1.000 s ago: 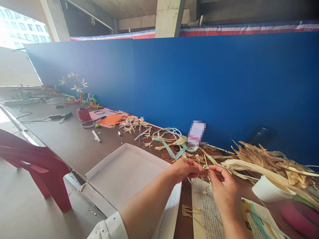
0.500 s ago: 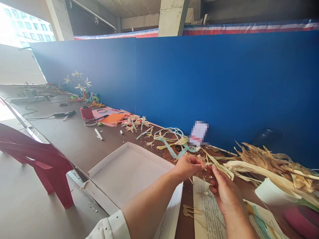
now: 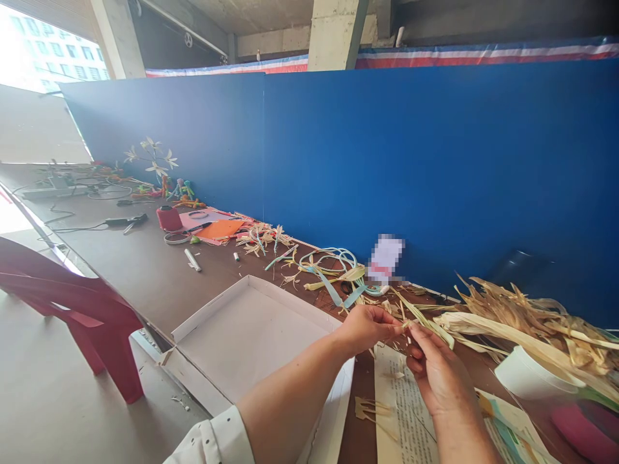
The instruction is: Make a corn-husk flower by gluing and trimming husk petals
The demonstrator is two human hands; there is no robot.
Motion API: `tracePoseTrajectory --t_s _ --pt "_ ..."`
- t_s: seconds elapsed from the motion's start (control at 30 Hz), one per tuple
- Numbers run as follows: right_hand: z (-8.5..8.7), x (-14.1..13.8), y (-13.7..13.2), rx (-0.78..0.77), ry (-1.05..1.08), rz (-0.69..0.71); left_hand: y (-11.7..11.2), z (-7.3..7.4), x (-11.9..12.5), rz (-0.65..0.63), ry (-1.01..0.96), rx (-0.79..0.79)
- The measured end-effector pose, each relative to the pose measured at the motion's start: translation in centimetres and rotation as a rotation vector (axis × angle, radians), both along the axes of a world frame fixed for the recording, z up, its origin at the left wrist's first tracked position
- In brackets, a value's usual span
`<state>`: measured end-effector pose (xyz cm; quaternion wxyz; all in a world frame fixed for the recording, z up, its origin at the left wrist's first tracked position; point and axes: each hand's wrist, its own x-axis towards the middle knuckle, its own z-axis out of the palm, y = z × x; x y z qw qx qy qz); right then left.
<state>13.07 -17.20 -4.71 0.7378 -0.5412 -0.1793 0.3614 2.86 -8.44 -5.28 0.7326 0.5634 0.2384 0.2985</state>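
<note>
Fingertips Meet on a Small Pale Piece

From the head camera, here's the action: the left hand point(image 3: 370, 327) and the right hand point(image 3: 438, 370) come nearly tip to tip, both in a narrow pinch on a small pale piece point(image 3: 407, 324) above the worktop point(image 3: 130, 264), just beyond the printed sheet point(image 3: 406, 409). Its exact shape is too small to call!

How far along? Flower-shaped pieces point(image 3: 261, 238) lie near the blue panel point(image 3: 416, 161), looking finished or close to it. This piece seems mid-work, not yet set down. Over on the right, dried husks point(image 3: 517, 303) lie loose by the white cup point(image 3: 534, 377), apparently unworked; how many remain to be used, nobody can tell.
</note>
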Motion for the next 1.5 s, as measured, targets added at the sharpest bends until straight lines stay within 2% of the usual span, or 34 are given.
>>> tracePoseTrajectory --t_s 0.2,0.6,0.8,1.1,1.5 --pt "0.11 -0.06 -0.05 0.029 -0.014 0.005 -0.09 0.21 -0.19 0.002 0.0 -0.001" --pt "0.75 -0.39 -0.37 0.067 -0.087 -0.103 -0.11 0.69 -0.48 -0.019 -0.052 -0.093" --pt "0.72 -0.37 -0.44 0.074 -0.122 -0.119 -0.05 0.33 -0.46 -0.091 -0.129 -0.119" --pt "0.69 -0.25 -0.44 0.047 -0.132 -0.136 -0.09 0.02 -0.64 -0.141 -0.168 -0.067" --pt "0.43 -0.01 -0.39 0.054 -0.187 -0.153 0.08 0.05 -0.56 -0.128 -0.157 -0.075"
